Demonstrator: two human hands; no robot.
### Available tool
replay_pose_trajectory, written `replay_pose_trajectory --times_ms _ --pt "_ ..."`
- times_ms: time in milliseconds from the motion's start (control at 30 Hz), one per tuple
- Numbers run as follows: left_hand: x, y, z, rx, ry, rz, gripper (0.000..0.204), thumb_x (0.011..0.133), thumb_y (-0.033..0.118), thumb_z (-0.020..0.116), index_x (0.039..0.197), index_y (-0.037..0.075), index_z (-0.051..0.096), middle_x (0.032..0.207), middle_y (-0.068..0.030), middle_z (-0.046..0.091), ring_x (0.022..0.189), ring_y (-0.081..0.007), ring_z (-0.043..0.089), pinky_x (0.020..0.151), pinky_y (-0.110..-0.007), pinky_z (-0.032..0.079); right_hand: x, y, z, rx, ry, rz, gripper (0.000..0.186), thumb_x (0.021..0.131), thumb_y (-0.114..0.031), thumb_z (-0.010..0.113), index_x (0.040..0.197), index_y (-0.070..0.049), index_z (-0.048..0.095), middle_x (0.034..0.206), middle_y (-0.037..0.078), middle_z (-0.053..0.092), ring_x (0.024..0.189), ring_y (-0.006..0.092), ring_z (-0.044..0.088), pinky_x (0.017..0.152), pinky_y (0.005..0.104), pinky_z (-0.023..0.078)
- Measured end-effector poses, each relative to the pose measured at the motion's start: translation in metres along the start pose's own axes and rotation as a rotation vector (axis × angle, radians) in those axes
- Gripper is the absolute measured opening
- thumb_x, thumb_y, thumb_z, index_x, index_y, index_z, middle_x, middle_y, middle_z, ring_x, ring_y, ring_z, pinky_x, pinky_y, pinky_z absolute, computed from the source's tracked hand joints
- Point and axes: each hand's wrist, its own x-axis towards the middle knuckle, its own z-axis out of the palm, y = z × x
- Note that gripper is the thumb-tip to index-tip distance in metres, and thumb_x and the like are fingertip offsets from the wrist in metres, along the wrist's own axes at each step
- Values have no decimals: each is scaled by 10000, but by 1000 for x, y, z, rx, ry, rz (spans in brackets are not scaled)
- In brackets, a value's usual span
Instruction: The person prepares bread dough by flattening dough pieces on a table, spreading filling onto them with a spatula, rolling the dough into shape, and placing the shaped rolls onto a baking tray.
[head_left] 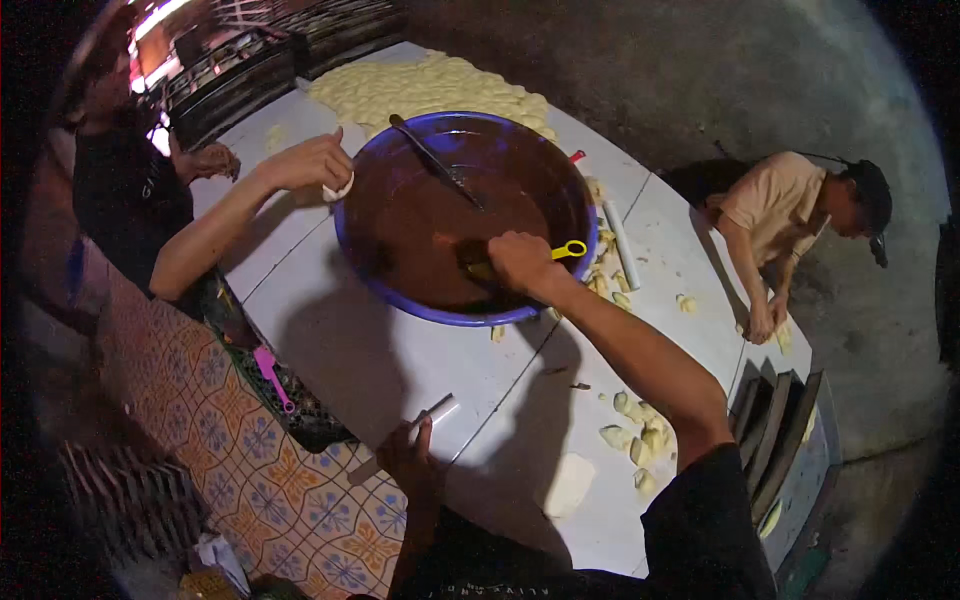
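Apparently, progress: part-way, judged only from how things lay on the white table (330,340).
Pale pieces (430,85): spread in a broad layer at the far end; that share looked done.
Brown mix (420,265): plenty lay inside the blue basin (455,319) in mid-table, so this share looked unfinished; depth could not be told.
Yellowish lumps (645,440): scattered near the right forearm, by a flat pale sheet (570,486); judged not yet dealt with.
Right hand (523,265): fingers curled closed around a yellow-handled tool (572,249) over the basin; ring end pointed to the right rim. Whether its far end met the mix could not be told.
Left hand (408,455): wrapped around a pale rod (438,409) at the near left table edge; shadow hid the exact finger placement.
Dark stick (435,160): leaned on the basin's far rim, other end in the mix.
Right-side co-worker (775,200): bent over pieces at the table's edge.
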Motion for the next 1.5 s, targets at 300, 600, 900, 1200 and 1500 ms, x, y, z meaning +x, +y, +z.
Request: replay_pose_trajectory --times_ms 300,600,900,1200,1500 --pt "7 -11 8 -8 10 -68 500 927 184 517 1424 205 575 1295 -148 594 1259 -382 516 1083 -592 291 31 -16 -22 124 -426 -377 259 813 -213 749 979 -17 714 933 215 722 962 376 698 812 488 537" --pt "21 4 -2 12 -23 1 451 981 218 501 1418 125 555 1316 -151 601 1229 -382 535 1035 -577 327 54 16 38 84 -206 -315 191 808 -184 704 917 -29 724 997 208 734 932 403 710 786 521 562" --pt "9 6 -1 133 82 50 447 953 127 478 1386 97 586 1326 -110 619 1213 -352 553 1052 -553 313 -14 -4 -55 98 -296 -430 224 819 -189 688 988 -51 740 930 212 723 913 400 688 794 523 539" --pt "3 -31 29 -27 239 174 450 937 16 563 1372 105 637 1344 -130 633 1296 -324 534 1112 -528 306 -275 3 -28 317 -309 -176 369 794 -27 640 1134 -127 743 979 118 688 921 324 679 766 434 553" --pt "11 -20 18 98 262 221 421 967 95 546 1369 187 629 1249 -147 613 1194 -344 559 1064 -560 350 -440 -103 182 369 226 283 459 887 -110 668 1335 -29 608 1357 246 510 1072 401 582 844 472 568"
